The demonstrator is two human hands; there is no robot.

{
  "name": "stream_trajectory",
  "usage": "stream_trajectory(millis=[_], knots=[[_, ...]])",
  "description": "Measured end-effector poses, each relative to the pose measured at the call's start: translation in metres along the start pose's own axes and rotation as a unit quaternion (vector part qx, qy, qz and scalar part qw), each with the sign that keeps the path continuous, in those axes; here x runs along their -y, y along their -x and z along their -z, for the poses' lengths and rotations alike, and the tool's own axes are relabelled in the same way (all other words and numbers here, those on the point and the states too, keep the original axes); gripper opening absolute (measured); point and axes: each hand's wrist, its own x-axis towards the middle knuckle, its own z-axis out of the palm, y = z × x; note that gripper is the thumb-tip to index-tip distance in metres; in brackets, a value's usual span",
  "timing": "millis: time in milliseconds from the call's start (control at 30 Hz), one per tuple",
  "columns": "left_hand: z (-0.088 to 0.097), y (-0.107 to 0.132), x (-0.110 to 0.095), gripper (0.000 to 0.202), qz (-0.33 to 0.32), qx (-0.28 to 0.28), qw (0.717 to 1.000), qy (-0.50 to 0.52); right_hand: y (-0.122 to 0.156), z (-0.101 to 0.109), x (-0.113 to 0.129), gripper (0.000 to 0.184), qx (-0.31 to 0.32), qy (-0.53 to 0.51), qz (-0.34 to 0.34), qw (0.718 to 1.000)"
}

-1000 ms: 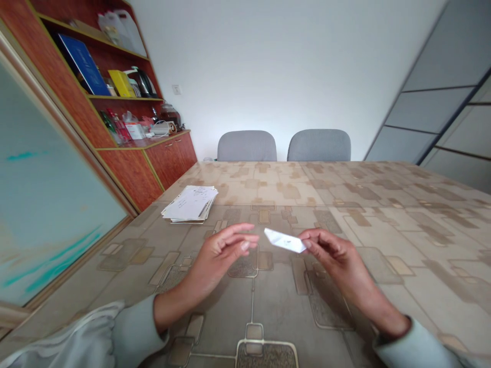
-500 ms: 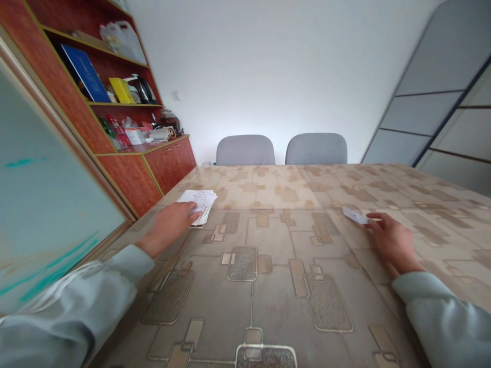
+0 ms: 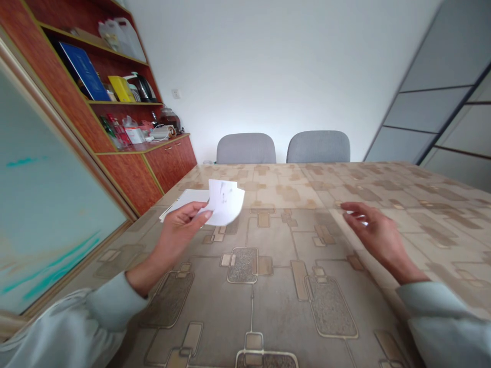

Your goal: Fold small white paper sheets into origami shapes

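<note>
My left hand (image 3: 186, 220) is closed, pinching a few sheets of white paper (image 3: 226, 204) between thumb and fingers. The sheets are raised and curved, with faint dark marks on them. Behind and to the left of them, more white paper (image 3: 187, 197) lies on the table, partly covered by my hand. My right hand (image 3: 374, 232) is above the table on the right, its fingers curled and thumb and forefinger slightly apart. A small bit of a white slip (image 3: 364, 223) shows between its fingers; most of it is hidden by the hand.
A patterned cloth covers the table (image 3: 276, 301). Two grey chairs (image 3: 246, 148) stand at its far edge. On the left is a wooden shelf cabinet (image 3: 134, 174) holding bottles, a kettle and folders, with a glass panel (image 3: 46, 204) nearer me.
My left hand has lifted some sheets off the paper stack and turned them to the right. In my right hand the white slip, plainly visible before, is now mostly hidden.
</note>
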Motion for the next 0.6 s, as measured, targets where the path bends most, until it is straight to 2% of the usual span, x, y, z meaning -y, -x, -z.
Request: stream_trajectory(millis=[67,133,167,233,300,400,500,600], knots=[[-0.010,0.016,-0.017,0.035,0.033,0.039,0.979,0.198,0.008,-0.007,0.024,0.034,0.061,-0.068,0.045,0.995],[-0.017,0.031,-0.031,0.024,0.043,0.059,0.961,0.265,0.019,-0.013,0.047,0.040,0.155,-0.205,0.080,0.963],[-0.019,0.036,-0.036,0.019,0.032,0.056,0.964,0.260,0.025,-0.016,0.056,0.042,0.183,-0.226,0.090,0.953],[-0.022,0.043,-0.039,0.011,-0.038,0.038,0.976,0.210,0.037,-0.023,0.070,0.053,0.210,-0.208,0.115,0.948],[-0.021,0.042,-0.034,0.013,-0.152,0.022,0.978,0.140,0.046,-0.028,0.076,0.055,0.234,-0.172,0.130,0.948],[-0.013,0.026,-0.013,0.017,-0.305,-0.020,0.952,0.033,0.052,-0.033,0.075,0.044,0.264,-0.139,0.168,0.940],[0.002,0.004,0.012,0.019,-0.345,-0.091,0.930,-0.089,0.052,-0.035,0.073,0.034,0.276,-0.128,0.183,0.935],[0.013,-0.004,0.029,0.020,-0.364,-0.068,0.920,-0.128,0.051,-0.036,0.073,0.028,0.269,-0.123,0.184,0.938]])
